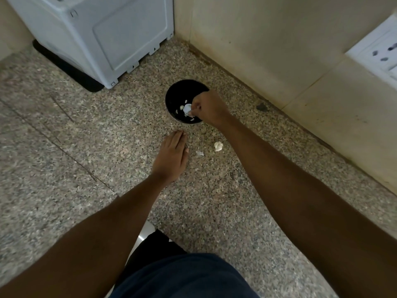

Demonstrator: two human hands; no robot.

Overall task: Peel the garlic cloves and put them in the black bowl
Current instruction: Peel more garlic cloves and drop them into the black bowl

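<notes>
A black bowl stands on the speckled granite counter near the wall. Several pale garlic cloves lie inside it. My right hand reaches over the bowl's right side and pinches a white garlic piece above the bowl's inside. My left hand lies flat on the counter just in front of the bowl, fingers straight, holding nothing. A garlic chunk and a bit of white peel sit on the counter to the right of my left hand.
A white appliance on a black mat stands at the back left. A beige tiled wall runs along the right, with a white socket plate. The counter's front edge is near my body.
</notes>
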